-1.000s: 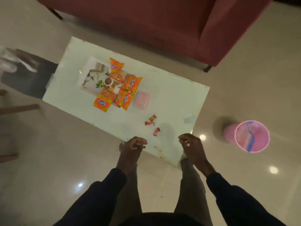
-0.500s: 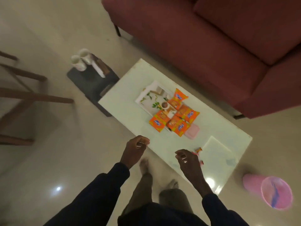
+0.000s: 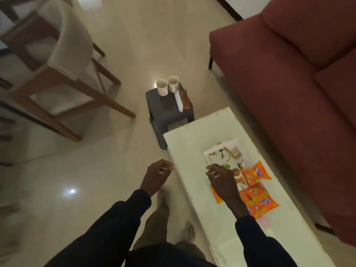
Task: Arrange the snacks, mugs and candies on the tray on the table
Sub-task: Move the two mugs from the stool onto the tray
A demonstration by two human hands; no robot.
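Both arms are covered by long dark sleeves, navy or black in this dim light. The left sleeve (image 3: 115,218) and right sleeve (image 3: 258,241) each end in a plain cuff at the wrist. The right hand (image 3: 221,179) wears a pale, metallic-looking ring (image 3: 214,173) on one finger. A similar glint on the left hand (image 3: 157,175) may be a second ring. The trousers (image 3: 156,224) are a dull olive-brown, and both feet (image 3: 188,231) are bare.

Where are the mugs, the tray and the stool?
mugs (image 3: 162,87): head view, side of the left mug; the second (image 3: 173,84) stands beside it.
tray (image 3: 216,154): head view, bare leaf-printed surface at its far end.
stool (image 3: 163,106): head view, dark top.
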